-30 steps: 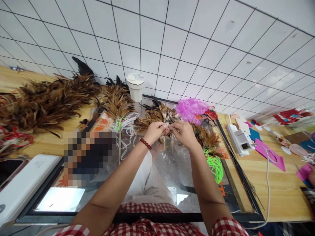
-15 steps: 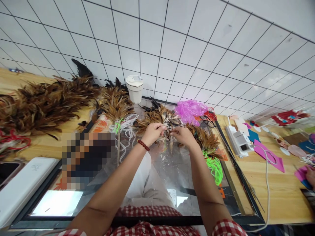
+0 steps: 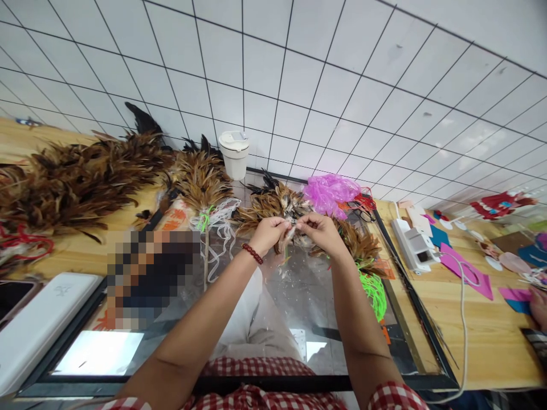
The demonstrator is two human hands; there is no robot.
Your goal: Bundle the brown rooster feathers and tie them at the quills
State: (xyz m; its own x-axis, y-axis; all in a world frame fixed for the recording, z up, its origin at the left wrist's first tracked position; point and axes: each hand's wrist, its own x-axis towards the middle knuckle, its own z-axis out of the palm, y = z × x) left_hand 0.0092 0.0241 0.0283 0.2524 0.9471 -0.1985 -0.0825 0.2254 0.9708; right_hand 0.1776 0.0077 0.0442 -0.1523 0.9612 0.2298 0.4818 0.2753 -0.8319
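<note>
My left hand (image 3: pixel 270 234), with a dark red bead bracelet at the wrist, pinches thumb against fingers at the middle of the glass tabletop. Close by on its right, my right hand (image 3: pixel 320 232) makes a similar pinch, and the fingertips almost meet. Pale feathers (image 3: pixel 282 244) show at the fingertips; how many are held is too small to make out. Just behind the hands lies a pile of brown and black feathers (image 3: pixel 258 206). Another brown feather bundle (image 3: pixel 361 246) rests beyond my right wrist, beside bright green string (image 3: pixel 372 295).
Left of the hands lies a feather duster (image 3: pixel 200 182) with a stick handle and white ribbon. A lidded white cup (image 3: pixel 235 156) stands against the tiled wall. Pink plastic (image 3: pixel 331 193), a power strip (image 3: pixel 412 245) and its cable are at right. Another person's hand (image 3: pixel 539 307) shows far right.
My right hand has shifted slightly left and up, nearer my left hand, and its fingertips now meet the pale feathers. The other person's hand at far right has moved a little with its coloured pieces.
</note>
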